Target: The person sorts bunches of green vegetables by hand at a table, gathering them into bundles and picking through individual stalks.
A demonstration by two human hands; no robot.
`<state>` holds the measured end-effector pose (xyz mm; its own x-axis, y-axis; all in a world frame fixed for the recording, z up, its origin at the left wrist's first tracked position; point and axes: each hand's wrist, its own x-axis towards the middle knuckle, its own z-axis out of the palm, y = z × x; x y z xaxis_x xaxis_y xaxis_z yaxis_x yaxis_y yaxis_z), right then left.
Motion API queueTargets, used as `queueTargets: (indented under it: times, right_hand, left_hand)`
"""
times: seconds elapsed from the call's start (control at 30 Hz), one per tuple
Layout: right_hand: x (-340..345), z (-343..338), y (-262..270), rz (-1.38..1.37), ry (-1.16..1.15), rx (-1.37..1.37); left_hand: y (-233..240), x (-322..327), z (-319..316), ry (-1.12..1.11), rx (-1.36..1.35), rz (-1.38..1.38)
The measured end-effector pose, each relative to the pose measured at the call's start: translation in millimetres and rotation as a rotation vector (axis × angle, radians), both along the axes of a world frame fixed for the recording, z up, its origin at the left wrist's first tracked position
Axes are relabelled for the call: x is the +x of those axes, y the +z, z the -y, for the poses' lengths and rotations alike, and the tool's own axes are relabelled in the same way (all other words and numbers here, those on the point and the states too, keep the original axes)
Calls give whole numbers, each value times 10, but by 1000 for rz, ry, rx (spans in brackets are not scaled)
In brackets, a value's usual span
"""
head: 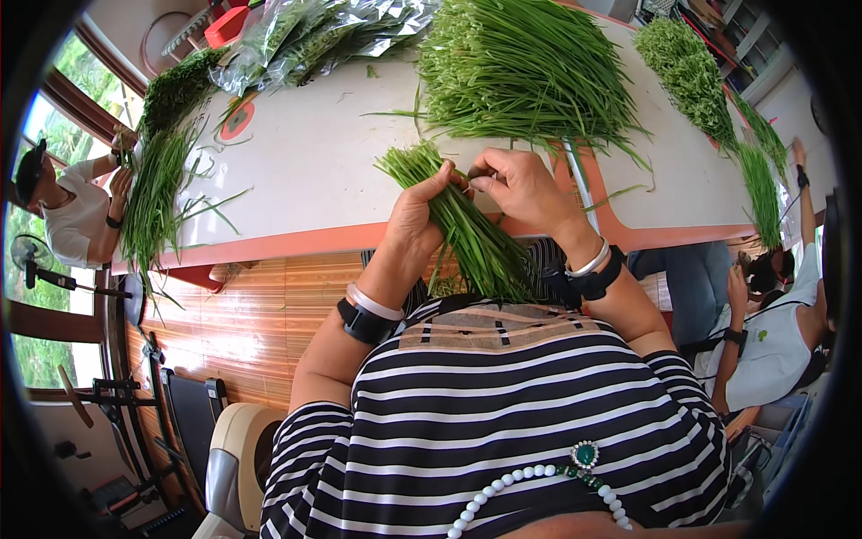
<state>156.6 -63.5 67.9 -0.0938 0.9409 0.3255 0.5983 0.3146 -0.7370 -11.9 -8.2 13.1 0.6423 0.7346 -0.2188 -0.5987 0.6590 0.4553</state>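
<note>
My left hand (423,214) is wrapped around a bundle of long green stalks, which look like flowering chives (465,232). The paler cut or budded ends point up and left; the thin green ends hang down toward my lap. Beside it, my right hand (528,188) has its thumb and forefinger pinched together at the bundle's edge, close to my left thumb. Whatever lies between those fingertips is too small to make out. Just beyond my hands rests a large heap of the same green stalks (525,74) on the white-topped table (303,168).
Clear plastic bags of greens (323,40) lie at the table's far left. More stalks (158,182) lie before a person (74,209) at the left end. On the right are another pile (687,74) and a person in a light shirt (768,343). The table has an orange edge (323,244).
</note>
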Motion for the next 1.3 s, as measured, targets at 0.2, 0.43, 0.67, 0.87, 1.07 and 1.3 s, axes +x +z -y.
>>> queueTargets:
  times: [0.2,0.43,0.67,0.87,1.07,1.3]
  right_hand:
    - [126,69,141,-78,131,-177]
    - [602,-373,-93,354,-301,165]
    - [460,-507,-20,588,-292,207]
    - [514,-496,-69,538,-334,235]
    - [570,-486,-80,561,-288,273]
    - [232,-192,98,-42,-147,244]
  left_hand:
    - [164,-16,71,-34,-13,8]
    - [84,20,45,-64,30,40]
    - [45,26,39,-5,33,40]
    - [73,16,52,-20,26,27]
    - [48,7,53,-29,27,44]
    - [63,37,56,0,131,33]
